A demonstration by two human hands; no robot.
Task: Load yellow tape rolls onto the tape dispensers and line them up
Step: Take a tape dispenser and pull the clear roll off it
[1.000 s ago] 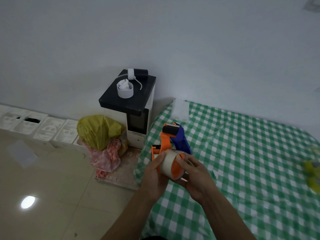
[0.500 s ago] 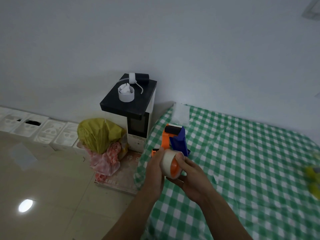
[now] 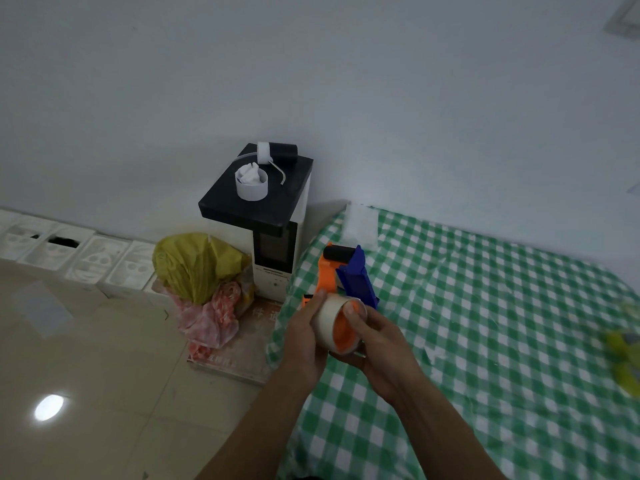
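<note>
Two hands, left hand point(image 3: 304, 337) and right hand point(image 3: 384, 344), both gripped one pale tape roll point(image 3: 327, 323) on one orange dispenser point(image 3: 325, 275), over green-checked cloth point(image 3: 485, 306), one blue dispenser point(image 3: 358, 282) just behind, blurred yellow rolls point(image 3: 623, 348) well apart, number indistinct.

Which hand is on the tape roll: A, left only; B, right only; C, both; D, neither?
C: the left hand grips the tape roll from its left side, while the right hand cups it from below with the thumb pressed on its end.
</note>
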